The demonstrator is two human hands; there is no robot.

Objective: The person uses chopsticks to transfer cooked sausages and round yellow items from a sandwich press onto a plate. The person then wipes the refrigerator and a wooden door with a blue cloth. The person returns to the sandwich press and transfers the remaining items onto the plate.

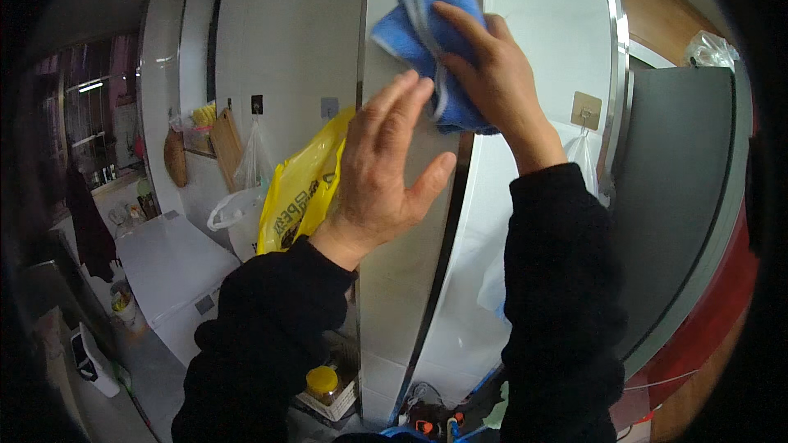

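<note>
A folded blue cloth (431,37) with a pale stripe lies against a white tiled pillar (394,295) with metal-trimmed corners, high in the view. My right hand (498,67) grips the cloth, its fingers spread over it; hand and cloth look slightly blurred. Just below and to the left, my left hand (388,166) is raised with fingers extended and thumb apart, holding nothing. Its fingertips are near the cloth's lower edge; whether they touch the pillar I cannot tell. A yellow plastic bag (301,191) hangs behind my left hand, on its left side.
Left are a wooden cutting board (226,144), a hanging clear bag (253,154) and a white box-like surface (178,258). Below, a white basket (335,406) holds a yellow-lidded jar (322,381). Right are an adhesive hook (586,111) with a bag and a grey refrigerator-like cabinet (671,197).
</note>
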